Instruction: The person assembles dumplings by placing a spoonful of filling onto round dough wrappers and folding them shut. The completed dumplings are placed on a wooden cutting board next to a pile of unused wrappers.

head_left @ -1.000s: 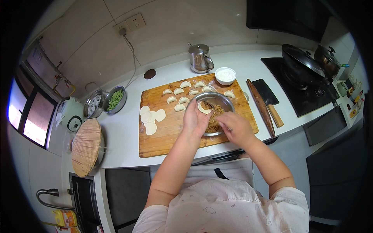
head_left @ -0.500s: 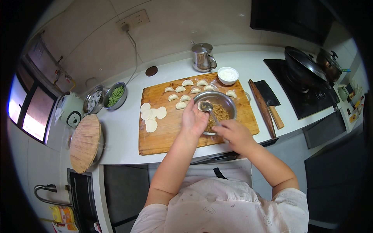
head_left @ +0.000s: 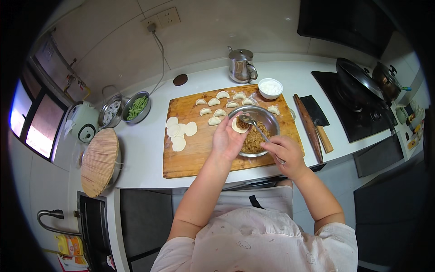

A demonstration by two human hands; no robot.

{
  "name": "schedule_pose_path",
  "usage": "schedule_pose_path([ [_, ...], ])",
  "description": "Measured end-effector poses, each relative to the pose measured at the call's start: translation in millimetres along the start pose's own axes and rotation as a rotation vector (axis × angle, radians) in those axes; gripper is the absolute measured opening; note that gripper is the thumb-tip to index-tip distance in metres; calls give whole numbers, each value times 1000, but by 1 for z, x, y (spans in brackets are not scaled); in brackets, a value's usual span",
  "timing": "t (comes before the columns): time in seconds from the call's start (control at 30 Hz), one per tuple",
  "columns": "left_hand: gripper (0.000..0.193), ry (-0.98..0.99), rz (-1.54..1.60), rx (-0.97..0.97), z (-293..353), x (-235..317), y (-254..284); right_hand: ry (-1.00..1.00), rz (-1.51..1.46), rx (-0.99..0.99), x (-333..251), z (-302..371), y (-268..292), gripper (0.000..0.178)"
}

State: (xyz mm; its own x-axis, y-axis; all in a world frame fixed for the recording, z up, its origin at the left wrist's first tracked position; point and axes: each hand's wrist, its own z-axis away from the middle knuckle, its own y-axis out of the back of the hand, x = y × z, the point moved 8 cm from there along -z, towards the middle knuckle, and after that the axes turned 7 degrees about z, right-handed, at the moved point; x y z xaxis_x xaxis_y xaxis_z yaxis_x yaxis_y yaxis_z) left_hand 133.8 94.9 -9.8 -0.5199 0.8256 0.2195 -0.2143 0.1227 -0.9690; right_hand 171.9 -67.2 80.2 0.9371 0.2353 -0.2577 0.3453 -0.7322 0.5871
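My left hand (head_left: 226,143), palm up, cradles a round dumpling wrapper (head_left: 236,128) over the left rim of a steel bowl (head_left: 277,124). Brown minced filling sits on the wrapper, under the head of a metal spoon (head_left: 262,133). The spoon's handle is gripped in my right hand (head_left: 287,156), at the bowl's near right side. More filling (head_left: 253,144) lies in the bowl. Several folded dumplings (head_left: 214,102) stand in loose rows on the wooden board (head_left: 197,158), behind the bowl and to its left. Flat wrappers (head_left: 179,144) overlap at the board's left.
A white bowl of white powder (head_left: 270,87) touches the board's far right corner. Rolling pin (head_left: 309,131) and cleaver (head_left: 315,111) lie to the right, before the black stove (head_left: 337,99). Steel pot (head_left: 241,68) behind; bowl of green beans (head_left: 137,109) and woven lid (head_left: 100,163) left.
The spoon's head has shifted onto the wrapper, where filling now shows. My right hand has moved slightly right, and the wrapper is more in sight. The whole view has shifted a little.
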Motion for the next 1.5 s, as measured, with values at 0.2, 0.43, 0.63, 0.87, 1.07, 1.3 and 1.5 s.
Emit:
schedule_pose_path([
  [0.2, 46, -4, -8, 27, -3, 1, 6, 46, 3, -101, -5, 12, -14, 35],
  [0.43, 42, 2, 30, 24, 0, 2, 2, 54, 11, -91, -4, 11, -9, 36],
  [0.63, 41, 10, 27, 10, 1, 0, 4, 53, -7, -79, -2, 4, -6, 35],
  [0.87, 45, 17, 21, 37, -1, 2, 9, 20, -64, -147, 7, 8, -9, 35],
  [1.07, 45, 26, -8, -16, -1, 8, 10, -183, -201, 9, 36, -6, 28, 24],
  [1.3, 46, 20, 49, 20, -3, 6, 9, -197, -264, -97, 37, -1, 23, 23],
  [1.5, 46, -2, 12, 43, -4, 8, 9, -215, -269, -157, 34, -2, 20, 20],
])
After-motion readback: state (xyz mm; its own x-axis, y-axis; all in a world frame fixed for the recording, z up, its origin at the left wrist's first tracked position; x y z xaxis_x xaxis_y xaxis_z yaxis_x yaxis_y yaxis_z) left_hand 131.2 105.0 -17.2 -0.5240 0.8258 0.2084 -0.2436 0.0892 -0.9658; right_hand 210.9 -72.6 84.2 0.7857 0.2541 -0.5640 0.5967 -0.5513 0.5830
